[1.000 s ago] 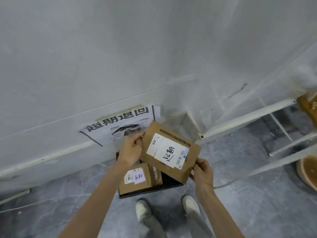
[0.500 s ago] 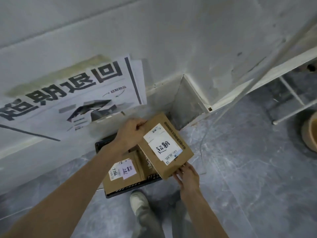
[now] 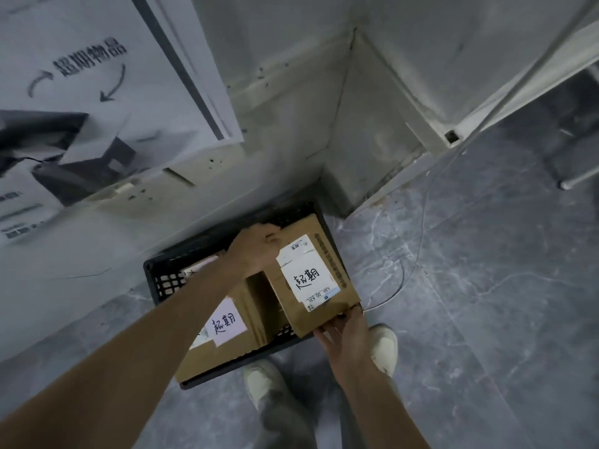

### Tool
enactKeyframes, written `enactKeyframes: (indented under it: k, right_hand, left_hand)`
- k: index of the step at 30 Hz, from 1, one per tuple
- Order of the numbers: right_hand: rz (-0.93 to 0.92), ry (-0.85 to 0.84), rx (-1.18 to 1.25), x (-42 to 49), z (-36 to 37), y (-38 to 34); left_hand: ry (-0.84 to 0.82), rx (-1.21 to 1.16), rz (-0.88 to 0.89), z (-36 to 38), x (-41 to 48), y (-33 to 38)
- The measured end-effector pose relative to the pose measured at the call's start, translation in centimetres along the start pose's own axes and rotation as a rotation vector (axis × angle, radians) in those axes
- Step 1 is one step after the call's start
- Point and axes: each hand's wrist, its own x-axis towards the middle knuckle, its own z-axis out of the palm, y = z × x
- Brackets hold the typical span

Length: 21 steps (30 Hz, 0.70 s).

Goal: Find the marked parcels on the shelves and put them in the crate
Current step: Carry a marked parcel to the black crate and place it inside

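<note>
From the head camera, a black crate [image 3: 156, 277] sits on the grey floor, pushed against the foot of the wall, below a printed poster [image 3: 97, 102]. A brown parcel [image 3: 312, 320] with a handwritten white label [image 3: 308, 277] is held tilted over the crate's right half. The left hand [image 3: 259, 246] curls its fingers over the parcel's far corner. The right hand [image 3: 343, 328] pinches the near corner, thumb on top and fingers beneath. The left forearm crosses above a second parcel [image 3: 207, 361] lying in the crate, partly hiding its pale label [image 3: 225, 322]. A thin cable [image 3: 418, 247] loops over the floor just right of the crate. Two light shoes [image 3: 385, 345] stand at the crate's near edge. A white shelf frame [image 3: 486, 108] runs at upper right.
</note>
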Motion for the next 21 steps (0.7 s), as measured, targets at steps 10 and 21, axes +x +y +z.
enactKeyframes:
  k: [10, 21]
  right_hand:
    - [0.001, -0.048, 0.051, 7.1, 0.2, 2.3]
    - [0.041, -0.004, 0.131, 9.4, -0.1, 2.7]
  left_hand:
    - [-0.026, -0.052, -0.046, 4.4, 5.5, -3.6]
    - [0.004, -0.133, -0.072, 6.4, 7.9, -4.1]
